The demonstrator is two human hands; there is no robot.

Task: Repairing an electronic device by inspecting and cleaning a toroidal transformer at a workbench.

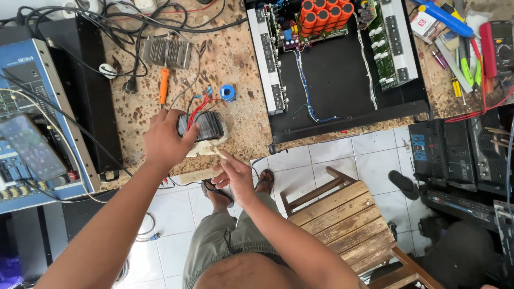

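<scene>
while the left hand [163,140] held a dark round coil [201,126] with red wires at the edge of the workbench [235,64], the right hand [235,174] pinched a pale strip [218,151] under it. nearby, an open black case [342,80] held green boards [383,40] and orange cans [324,16].

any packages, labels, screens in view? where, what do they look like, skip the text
Phone: lying on the blue mixer console at left, dark glossy screen, tilted.
Small box: top right of the bench, white with a red square label.
Multimeter: far right, red case, dark face.
Blue label panel: on a black unit, right.
</scene>
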